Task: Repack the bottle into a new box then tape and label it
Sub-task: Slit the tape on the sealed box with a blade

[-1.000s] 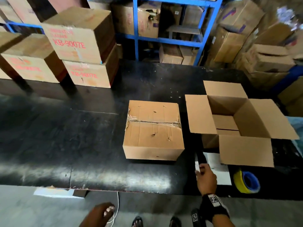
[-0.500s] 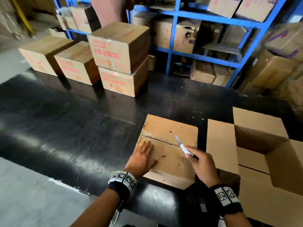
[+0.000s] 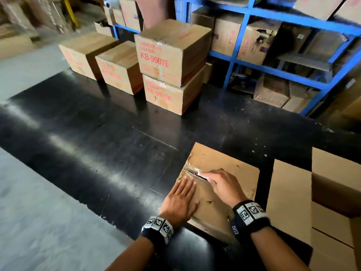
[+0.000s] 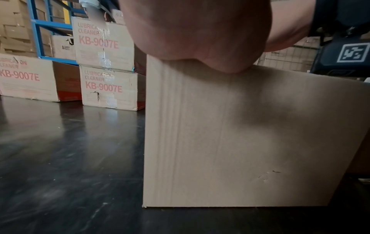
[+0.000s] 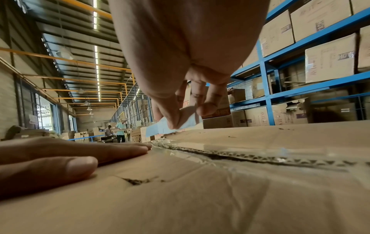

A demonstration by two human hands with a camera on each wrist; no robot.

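Old box: we see a worn, closed cardboard box (image 3: 230, 173) on the black tabletop (image 3: 97, 145), at about 5 o'clock in the head view. Its top seam (image 5: 250, 158) is covered with clear tape, wrinkled and torn at the left end.
Bottle: we cannot see it in any view, so we cannot tell where it lies.
Left hand: our left hand (image 3: 180, 202) lies flat on the near left part of the box top, fingers (image 5: 120, 149) straight and released, pressing the cardboard just beside the seam.
Right hand: our right hand (image 3: 224, 184) is over the seam, at 3 o'clock from the left hand. Its fingers (image 5: 208, 109) and thumb pinch a small knife blade (image 5: 172, 126), pale blue in the right wrist view, with the tip pointing toward the torn left end of the seam.
New box: an open cardboard box (image 3: 332, 202) stands at 3 o'clock from the old box, near it but apart, flaps spread outward.
Printed boxes: at 11 to 12 o'clock on the far tabletop stand boxes printed "KB-9007E" (image 3: 170, 53), two stacked and two more to their left.
Shelving: a blue rack (image 3: 293, 22) holding more boxes runs behind, at 1 o'clock.
Background: the right wrist view shows two people (image 5: 120, 131) standing far down the warehouse aisle.
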